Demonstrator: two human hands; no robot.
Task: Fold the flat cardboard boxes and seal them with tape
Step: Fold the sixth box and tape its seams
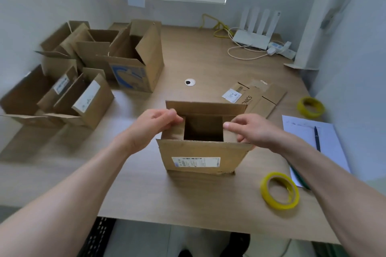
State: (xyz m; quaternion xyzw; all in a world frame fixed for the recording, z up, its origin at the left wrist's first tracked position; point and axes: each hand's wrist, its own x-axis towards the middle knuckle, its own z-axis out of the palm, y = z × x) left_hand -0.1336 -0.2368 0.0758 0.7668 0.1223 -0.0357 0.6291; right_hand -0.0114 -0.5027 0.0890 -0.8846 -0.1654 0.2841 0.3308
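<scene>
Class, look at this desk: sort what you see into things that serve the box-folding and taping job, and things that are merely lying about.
Belongs to the job:
- open box, gripped by the left hand and right hand
- flat cardboard
- near tape roll
- far tape roll
- folded boxes

Just lying about:
- router
- yellow cable
- paper with pen

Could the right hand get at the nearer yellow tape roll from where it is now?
Probably yes. The right hand pinches the side flap of the small cardboard box, and the yellow tape roll lies on bare table on that same side, with nothing between; it must let go first.
</scene>
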